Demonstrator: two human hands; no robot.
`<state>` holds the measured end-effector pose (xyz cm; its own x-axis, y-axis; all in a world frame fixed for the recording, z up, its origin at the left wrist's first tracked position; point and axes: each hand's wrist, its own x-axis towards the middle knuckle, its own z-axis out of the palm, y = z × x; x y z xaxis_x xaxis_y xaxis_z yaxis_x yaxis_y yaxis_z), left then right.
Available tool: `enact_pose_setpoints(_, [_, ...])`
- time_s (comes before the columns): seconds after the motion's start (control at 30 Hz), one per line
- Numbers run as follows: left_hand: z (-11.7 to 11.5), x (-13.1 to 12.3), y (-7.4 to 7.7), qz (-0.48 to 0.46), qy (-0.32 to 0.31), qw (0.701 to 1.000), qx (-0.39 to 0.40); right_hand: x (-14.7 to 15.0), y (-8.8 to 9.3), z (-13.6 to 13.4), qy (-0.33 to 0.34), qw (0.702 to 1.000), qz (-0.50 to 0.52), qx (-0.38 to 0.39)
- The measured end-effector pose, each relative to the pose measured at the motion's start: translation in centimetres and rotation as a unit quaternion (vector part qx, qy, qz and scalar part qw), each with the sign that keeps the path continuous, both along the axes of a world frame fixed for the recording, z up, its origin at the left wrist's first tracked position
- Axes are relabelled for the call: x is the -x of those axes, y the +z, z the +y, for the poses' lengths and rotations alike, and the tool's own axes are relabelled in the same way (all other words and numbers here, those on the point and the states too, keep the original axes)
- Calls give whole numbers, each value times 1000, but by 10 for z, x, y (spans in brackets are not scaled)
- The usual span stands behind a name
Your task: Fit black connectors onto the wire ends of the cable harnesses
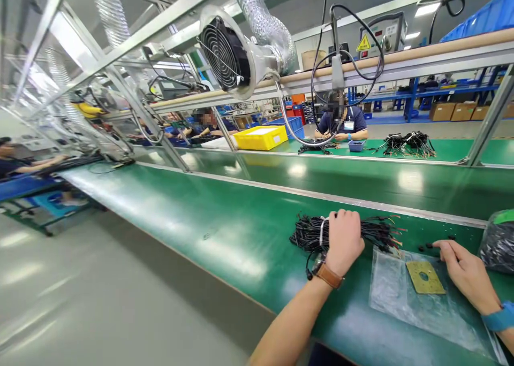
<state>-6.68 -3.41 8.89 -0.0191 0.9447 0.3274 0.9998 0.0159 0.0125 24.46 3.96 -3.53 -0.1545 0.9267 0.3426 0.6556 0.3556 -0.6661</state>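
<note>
Cables [305, 236], black and bunched by a white tie [322, 230], lie on the green table [180, 211] beside a clear bag [387, 291]. My left hand [346, 237] is clenched over them. My right hand [468, 272], past a yellow sponge [432, 284], has a fingertip at a small black piece [429, 245]; whether it grips, I cannot tell.

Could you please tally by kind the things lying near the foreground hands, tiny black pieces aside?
Tied bundle of black cables: 1
Yellow square pad with round hole: 1
Flat clear plastic sheet or bag: 1
Plastic bag with black contents: 1
Total: 4
</note>
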Motion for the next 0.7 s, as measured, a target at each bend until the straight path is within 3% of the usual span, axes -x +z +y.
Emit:
enact_pose_setpoints(0.23, [-1, 96, 49, -56, 151, 984, -82, 13, 0, 0, 22, 999, 37, -10])
enact_pose_setpoints(0.33, [-5, 111, 74, -40, 196, 970, -136, 18, -1, 1, 30, 998, 55, -11])
enact_pose_setpoints(0.43, [0, 109, 87, 51, 187, 965, -175, 21, 1, 1, 31, 997, 69, -11])
enact_pose_setpoints(0.5, [12, 107, 86, 131, 153, 970, -137, 23, 4, 0, 29, 997, 72, -13])
enact_pose_setpoints(0.57, [31, 104, 75, 174, 105, 978, -55, 25, 7, 1, 30, 997, 74, -17])
enact_pose_setpoints(0.7, [74, 92, 32, 156, 35, 986, 52, 29, 12, 2, 37, 996, 72, -31])
